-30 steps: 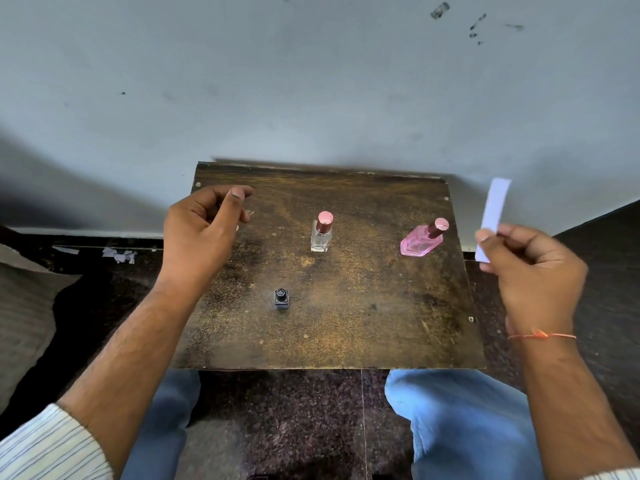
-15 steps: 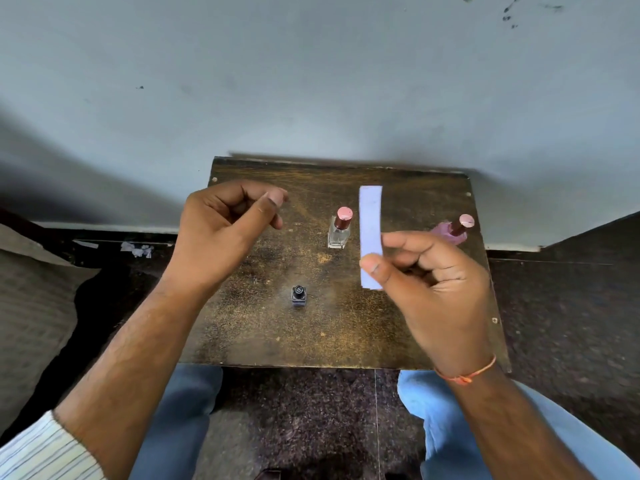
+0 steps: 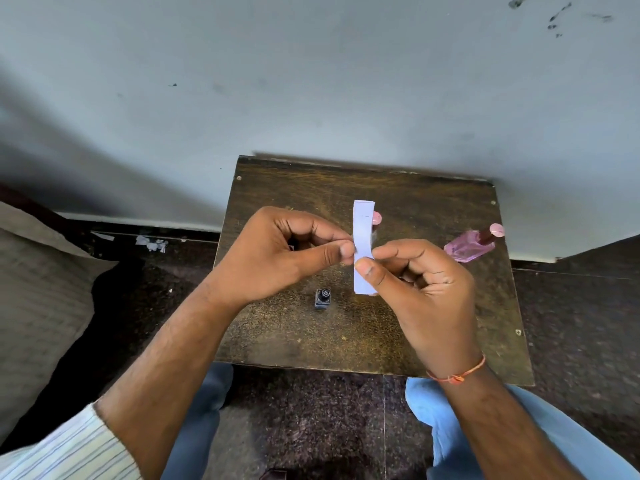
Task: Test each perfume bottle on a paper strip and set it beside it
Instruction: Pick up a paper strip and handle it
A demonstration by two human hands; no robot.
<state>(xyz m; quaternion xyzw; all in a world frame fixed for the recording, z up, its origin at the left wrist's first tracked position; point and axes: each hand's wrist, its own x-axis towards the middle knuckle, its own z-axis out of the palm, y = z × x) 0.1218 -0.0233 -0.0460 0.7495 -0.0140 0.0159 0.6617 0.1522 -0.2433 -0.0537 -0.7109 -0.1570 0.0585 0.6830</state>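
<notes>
A white paper strip (image 3: 363,233) stands upright above the middle of the small dark wooden table (image 3: 408,195). My right hand (image 3: 419,292) pinches its lower part between thumb and fingers. My left hand (image 3: 280,254) pinches the strip's left edge with thumb and forefinger. Behind the strip a clear bottle with a pink cap (image 3: 376,218) is mostly hidden. A pink flat bottle (image 3: 465,247) lies at the table's right side. A small dark bottle (image 3: 323,298) stands near the centre, below my hands.
The table stands against a pale wall (image 3: 311,81). A cushion (image 3: 38,299) lies on the dark floor at the left, with paper scraps (image 3: 151,243) by the skirting. My knees in blue jeans (image 3: 450,414) sit under the table's near edge.
My right hand brought the paper strip from the right side to the table's middle. My left hand moved right and took hold of the strip's edge.
</notes>
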